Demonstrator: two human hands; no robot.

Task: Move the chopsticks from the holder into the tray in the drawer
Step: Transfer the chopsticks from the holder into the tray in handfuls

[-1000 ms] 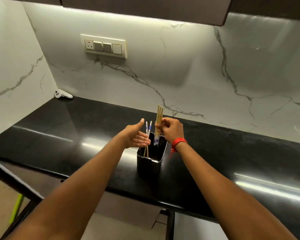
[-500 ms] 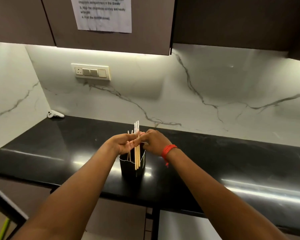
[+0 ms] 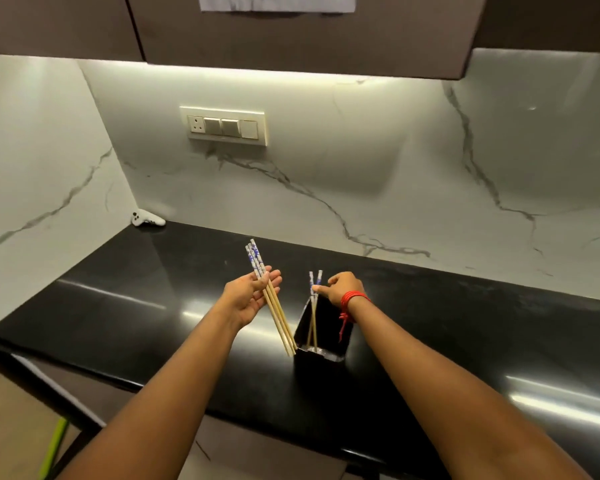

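Diagonally, chopsticks (image 3: 270,299), patterned ends up-left.

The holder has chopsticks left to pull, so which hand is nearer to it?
Right. The right hand is just above the holder, at the two chopsticks standing in it; the left hand is off to its left, holding three chopsticks.

The polished black stone counter (image 3: 146,306) gleams with sharp reflections. The grey-veined white marble backsplash (image 3: 378,174) looks smooth and softly glossy. The pale wooden chopsticks with blue-and-white printed tops (image 3: 277,314) look matt; the black square holder (image 3: 321,370) is shiny.
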